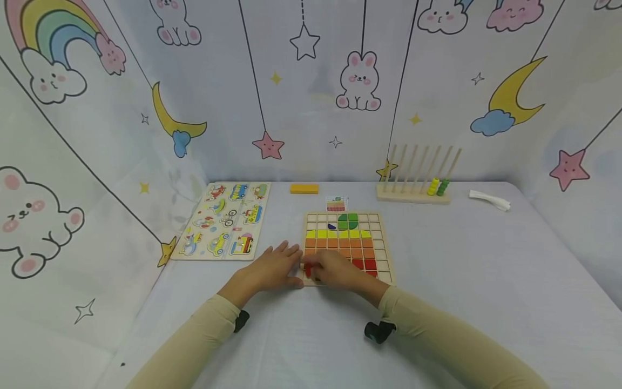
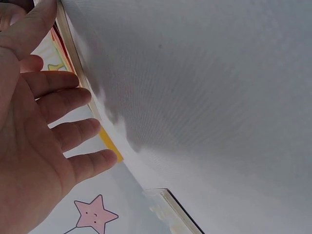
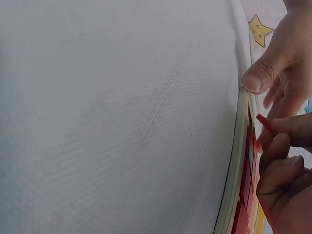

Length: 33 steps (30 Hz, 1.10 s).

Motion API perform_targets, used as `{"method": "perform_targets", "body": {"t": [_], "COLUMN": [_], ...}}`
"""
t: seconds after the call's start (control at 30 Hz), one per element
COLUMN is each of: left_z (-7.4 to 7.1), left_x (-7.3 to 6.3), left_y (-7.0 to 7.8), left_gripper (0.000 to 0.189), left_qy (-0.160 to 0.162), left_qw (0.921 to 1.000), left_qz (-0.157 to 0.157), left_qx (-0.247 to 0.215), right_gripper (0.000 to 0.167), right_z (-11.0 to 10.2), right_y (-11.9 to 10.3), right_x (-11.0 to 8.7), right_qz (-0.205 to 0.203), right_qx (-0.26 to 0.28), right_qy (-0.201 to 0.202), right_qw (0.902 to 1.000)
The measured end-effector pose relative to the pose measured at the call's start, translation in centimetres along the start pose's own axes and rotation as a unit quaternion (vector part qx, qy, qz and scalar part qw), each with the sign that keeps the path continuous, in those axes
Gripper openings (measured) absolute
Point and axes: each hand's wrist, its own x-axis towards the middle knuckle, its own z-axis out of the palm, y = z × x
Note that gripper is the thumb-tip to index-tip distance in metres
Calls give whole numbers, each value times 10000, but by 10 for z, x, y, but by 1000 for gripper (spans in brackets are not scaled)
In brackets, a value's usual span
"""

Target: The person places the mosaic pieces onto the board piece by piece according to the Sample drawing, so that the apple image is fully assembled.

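Observation:
A wooden grid board (image 1: 384, 254) lies on the table, filled with rows of yellow, orange and red tiles, plus green tiles and a dark blue one near its top. My right hand (image 1: 335, 269) is over the board's lower left and pinches a small red tile (image 3: 264, 123) between thumb and finger, just above the edge. My left hand (image 1: 276, 268) rests at the board's left side with fingers extended; its thumb touches the near left corner. The cells beneath my right hand are hidden in the head view.
Left of the board lies a vehicle puzzle (image 1: 223, 221). Behind stand a picture card (image 1: 337, 203), a yellow block (image 1: 304, 189) and a wooden peg rack (image 1: 413, 197) with yellow and green beads. A white strip (image 1: 489, 200) lies at the far right.

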Motion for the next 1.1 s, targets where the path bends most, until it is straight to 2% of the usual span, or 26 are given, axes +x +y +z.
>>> {"method": "perform_targets", "body": {"t": [0.1,0.23,0.4,0.63,1.1], "left_z": [0,0,0,-1,-1], "left_x": [0,-1,0,1,1], "left_y": [0,-1,0,0,0], "left_gripper": [84,84,84,84,85], "left_qy": [-7,-12,-36,-67,-81], "left_qw": [10000,10000,9999,9999,9999], "left_qz": [-32,-35,-25,-34,5], "left_qx": [-39,-61,-101,-98,-73], "right_gripper": [28,11,13,18,15], "right_z": [0,0,1,2,2], "right_y": [-1,-2,-3,-4,-4], "right_x": [0,3,5,5,5], "right_qz": [280,309,259,-84,-162], "right_qx": [162,88,-75,-470,-581], "right_qy": [37,79,105,156,68], "right_qw": [9995,9995,9996,9987,9982]}}
